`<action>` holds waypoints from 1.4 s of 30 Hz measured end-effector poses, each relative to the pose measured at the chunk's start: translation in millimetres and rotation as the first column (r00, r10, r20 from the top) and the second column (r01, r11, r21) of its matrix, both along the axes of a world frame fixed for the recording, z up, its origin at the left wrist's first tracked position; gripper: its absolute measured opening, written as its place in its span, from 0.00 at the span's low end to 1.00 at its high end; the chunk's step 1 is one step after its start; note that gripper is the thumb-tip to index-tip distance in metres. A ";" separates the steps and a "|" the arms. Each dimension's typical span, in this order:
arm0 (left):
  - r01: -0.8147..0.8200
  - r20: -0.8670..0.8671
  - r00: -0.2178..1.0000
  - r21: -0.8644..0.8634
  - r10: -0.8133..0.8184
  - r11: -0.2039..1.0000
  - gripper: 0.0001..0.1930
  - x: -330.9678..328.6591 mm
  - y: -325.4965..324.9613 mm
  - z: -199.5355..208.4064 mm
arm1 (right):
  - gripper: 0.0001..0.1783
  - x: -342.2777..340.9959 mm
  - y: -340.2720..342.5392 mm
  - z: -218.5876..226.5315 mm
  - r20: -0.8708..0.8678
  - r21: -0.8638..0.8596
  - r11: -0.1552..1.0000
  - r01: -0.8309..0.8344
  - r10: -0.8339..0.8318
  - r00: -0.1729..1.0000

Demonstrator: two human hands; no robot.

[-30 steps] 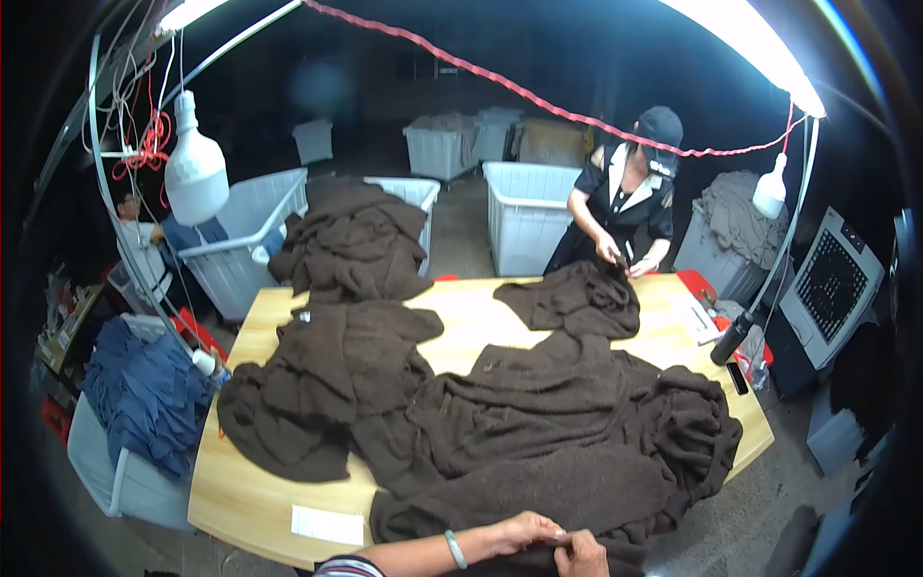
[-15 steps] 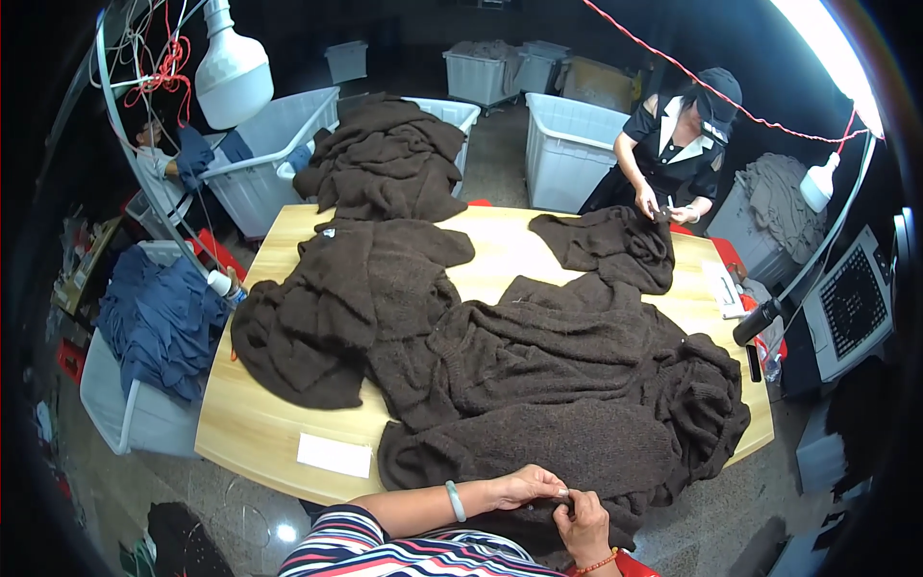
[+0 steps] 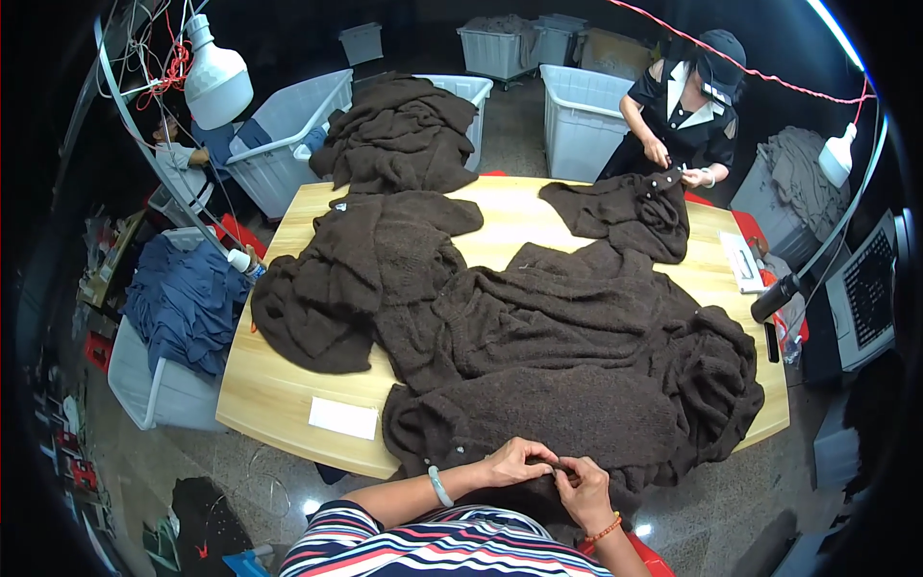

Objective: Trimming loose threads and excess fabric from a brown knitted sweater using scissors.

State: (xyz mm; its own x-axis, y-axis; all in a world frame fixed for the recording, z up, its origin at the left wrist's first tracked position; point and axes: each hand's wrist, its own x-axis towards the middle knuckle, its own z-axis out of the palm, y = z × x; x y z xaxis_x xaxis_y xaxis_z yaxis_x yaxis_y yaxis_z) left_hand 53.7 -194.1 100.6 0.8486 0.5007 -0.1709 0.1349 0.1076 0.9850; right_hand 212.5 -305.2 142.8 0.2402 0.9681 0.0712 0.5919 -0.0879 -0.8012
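Note:
A dark brown knitted garment [image 3: 567,413] lies at the near edge of the table, part of it hanging over toward my lap. My left hand [image 3: 517,464], a pale bangle on its wrist, pinches the garment's edge. Close beside it, my right hand [image 3: 585,489] pinches the same edge, its fingertips almost touching the left ones. Whatever small detail sits between the fingertips is hidden. A small pale spot, perhaps a button, shows on the knit left of my hands.
More brown knitwear [image 3: 356,279] covers much of the wooden table [image 3: 269,385], with a white card [image 3: 343,418] at the near left. Across the table, a person in a black cap [image 3: 685,115] handles a buttoned brown garment [image 3: 625,212]. Bins [image 3: 159,385] and hanging bulbs [image 3: 217,87] surround it.
The whole view has shifted slightly, so the table sits higher and farther right. My hands keep their pinch with fingers a little repositioned. The person opposite has spread the garment's edge, showing buttons.

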 end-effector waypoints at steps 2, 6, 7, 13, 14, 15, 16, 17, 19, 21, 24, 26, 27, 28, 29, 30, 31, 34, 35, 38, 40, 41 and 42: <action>-0.023 -0.035 0.999 0.078 0.026 0.997 0.13 1.3 -8.2 -2.5 | 0.10 2.5 -3.7 -0.3 0.021 -0.009 1.000 -0.019 0.019 1.000; -0.170 0.084 0.985 0.457 0.149 0.873 0.06 7.5 -18.8 -9.0 | 0.09 11.1 -1.6 -5.8 -0.017 -0.023 0.996 -0.086 0.085 0.996; -0.216 0.101 0.976 0.491 0.191 0.844 0.05 9.0 -21.6 -4.3 | 0.09 13.0 -0.5 -9.0 -0.033 -0.027 0.994 -0.104 0.103 0.994; -0.280 0.029 0.954 0.452 0.300 0.847 0.03 9.4 -22.8 15.8 | 0.10 19.2 14.3 8.5 -0.098 -0.107 0.972 -0.211 0.201 0.975; -0.286 0.024 0.952 0.437 0.306 0.853 0.03 10.5 -21.7 17.7 | 0.10 20.1 15.4 7.7 -0.102 -0.107 0.973 -0.205 0.194 0.976; -0.287 0.019 0.950 0.448 0.312 0.847 0.03 11.4 -20.0 18.0 | 0.11 20.0 16.6 4.2 -0.070 -0.102 0.973 -0.209 0.203 0.977; -0.289 0.016 0.948 0.461 0.317 0.839 0.03 11.8 -18.9 16.5 | 0.11 19.8 16.8 0.6 -0.036 -0.094 0.972 -0.215 0.212 0.977; -0.294 0.030 0.948 0.466 0.317 0.835 0.03 12.4 -18.8 13.4 | 0.11 20.9 16.4 -1.2 -0.040 -0.113 0.973 -0.202 0.198 0.979; -0.291 -0.002 0.947 0.421 0.321 0.859 0.03 11.1 -21.1 16.8 | 0.12 23.8 15.7 -1.9 -0.176 -0.192 0.960 -0.204 0.171 0.969; -0.308 0.011 0.945 0.361 0.326 0.880 0.03 9.4 -22.5 13.9 | 0.13 23.6 15.5 -3.9 -0.402 -0.308 0.935 -0.175 0.039 0.915; -0.302 -0.088 0.947 0.087 0.310 0.949 0.03 2.3 -25.5 18.3 | 0.12 23.2 12.7 -8.4 -0.653 -0.398 0.898 -0.188 -0.134 0.745; -0.314 -0.066 0.946 0.041 0.316 0.949 0.03 0.7 -26.9 16.1 | 0.12 24.2 14.0 -3.3 -0.706 -0.445 0.868 -0.219 -0.190 0.682; -0.323 -0.039 0.946 -0.003 0.322 0.946 0.04 0.2 -27.3 15.3 | 0.12 24.3 14.2 -3.1 -0.708 -0.444 0.869 -0.218 -0.191 0.680; -0.320 -0.041 0.947 -0.002 0.320 0.947 0.04 -0.5 -27.3 14.5 | 0.11 24.2 14.6 -3.1 -0.708 -0.436 0.872 -0.222 -0.180 0.683; -0.314 -0.060 0.948 -0.023 0.312 0.949 0.04 -1.2 -27.0 13.5 | 0.11 24.5 14.7 -3.3 -0.709 -0.427 0.875 -0.226 -0.168 0.685; -0.309 -0.080 0.949 -0.043 0.305 0.950 0.04 -1.8 -26.4 12.6 | 0.11 25.6 15.6 -4.2 -0.710 -0.425 0.877 -0.225 -0.168 0.684; -0.307 -0.080 0.949 -0.041 0.303 0.951 0.04 -1.7 -26.8 11.0 | 0.10 27.3 16.1 -5.8 -0.718 -0.418 0.878 -0.234 -0.161 0.677; -0.337 -0.030 0.941 -0.031 0.336 0.941 0.04 0.7 -28.4 7.5 | 0.09 27.4 16.9 -5.1 -0.698 -0.434 0.867 -0.246 -0.150 0.701; -0.328 -0.034 0.943 0.051 0.330 0.943 0.04 1.8 -28.1 7.4 | 0.09 27.0 17.2 -4.8 -0.668 -0.458 0.854 -0.249 -0.145 0.730; -0.326 -0.056 0.941 0.126 0.335 0.937 0.03 3.3 -28.7 10.4 | 0.10 22.5 9.9 -8.8 -0.090 -0.094 0.962 -0.256 0.248 0.965; -0.331 -0.074 0.937 0.121 0.341 0.936 0.03 2.8 -28.3 12.0 | 0.12 19.3 9.3 -9.0 -0.017 -0.037 0.962 -0.271 0.270 0.963; -0.331 -0.067 0.938 0.124 0.341 0.936 0.03 2.2 -28.3 12.2 | 0.11 19.2 9.2 -7.3 -0.102 -0.086 0.962 -0.258 0.250 0.963; -0.331 -0.059 0.938 0.126 0.340 0.935 0.04 2.0 -28.1 12.0 | 0.11 19.6 9.4 -6.7 -0.184 -0.136 0.959 -0.250 0.223 0.957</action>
State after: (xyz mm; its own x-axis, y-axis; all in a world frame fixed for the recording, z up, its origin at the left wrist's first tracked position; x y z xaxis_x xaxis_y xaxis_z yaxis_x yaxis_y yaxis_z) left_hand 55.7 -222.2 112.6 0.6138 0.7739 -0.1560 0.1870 0.0495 0.9811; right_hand 232.1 -295.8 136.1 -0.0013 0.9943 -0.1068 0.4716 -0.0936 -0.8768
